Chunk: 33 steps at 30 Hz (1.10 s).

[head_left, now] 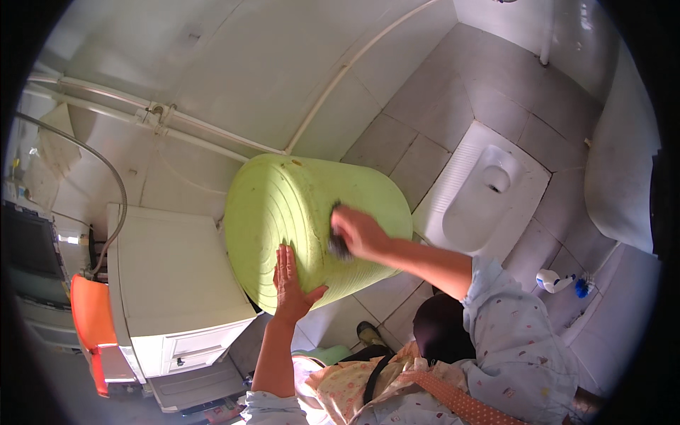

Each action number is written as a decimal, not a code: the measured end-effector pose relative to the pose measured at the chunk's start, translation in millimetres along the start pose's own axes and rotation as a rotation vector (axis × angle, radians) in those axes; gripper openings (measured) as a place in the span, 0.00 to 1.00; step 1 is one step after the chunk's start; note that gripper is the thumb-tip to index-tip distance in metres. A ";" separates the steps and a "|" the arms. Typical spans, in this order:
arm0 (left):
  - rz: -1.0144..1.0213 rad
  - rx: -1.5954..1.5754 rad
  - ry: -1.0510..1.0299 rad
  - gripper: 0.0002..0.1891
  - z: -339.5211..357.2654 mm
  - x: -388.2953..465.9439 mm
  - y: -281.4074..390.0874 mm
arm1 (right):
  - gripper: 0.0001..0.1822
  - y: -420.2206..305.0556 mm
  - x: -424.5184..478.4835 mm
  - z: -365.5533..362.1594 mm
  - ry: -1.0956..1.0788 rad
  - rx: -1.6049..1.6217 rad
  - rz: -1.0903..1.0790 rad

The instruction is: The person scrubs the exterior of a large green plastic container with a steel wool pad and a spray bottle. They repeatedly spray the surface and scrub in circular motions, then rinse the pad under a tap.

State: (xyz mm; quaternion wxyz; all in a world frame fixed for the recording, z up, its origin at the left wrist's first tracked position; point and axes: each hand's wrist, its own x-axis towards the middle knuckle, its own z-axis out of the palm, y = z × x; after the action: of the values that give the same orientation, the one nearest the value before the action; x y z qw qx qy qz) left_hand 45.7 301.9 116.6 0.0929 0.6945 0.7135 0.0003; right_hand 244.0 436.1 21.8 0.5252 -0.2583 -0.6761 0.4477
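Note:
A large yellow-green plastic barrel [366, 183] lies tipped over, its flat round end with raised rings facing me. My left hand [291, 292] presses flat near the lower edge of that end, thumb spread away from the fingers. In my right hand [361, 234] is a dark scrubber [338, 247], held against the barrel's side wall. Motion blurs this hand and the scrubber, so its exact kind is hard to tell. Brownish marks show along the barrel's rim.
A white cabinet [175, 265] stands left of the barrel, beside an orange plastic container [93, 313]. White pipes [212, 135] run along the wall. A squat toilet [433, 226] is set in the tiled floor; a white bottle [550, 280] and blue-bristled brush [584, 287] lie right.

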 end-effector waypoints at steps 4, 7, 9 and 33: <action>0.038 -0.006 -0.008 0.67 4.3 9.7 5.9 | 0.09 45.5 82.8 -15.9 0.310 -0.125 -0.081; 0.034 -0.010 -0.018 0.67 2.6 11.9 7.7 | 0.12 48.5 57.4 -1.1 0.340 -0.089 -0.036; 0.020 -0.010 -0.008 0.68 1.6 5.7 3.7 | 0.15 32.8 6.4 7.0 0.206 -0.090 0.055; 0.071 -0.032 0.018 0.68 6.6 9.4 2.8 | 0.10 26.4 -75.1 4.2 -0.055 -0.096 -0.011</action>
State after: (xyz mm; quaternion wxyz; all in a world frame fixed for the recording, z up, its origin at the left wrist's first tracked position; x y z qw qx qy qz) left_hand 49.2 310.4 109.3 0.0975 0.7178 0.6890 0.0215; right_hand 260.5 385.4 -37.4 0.4959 -0.2669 -0.7124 0.4187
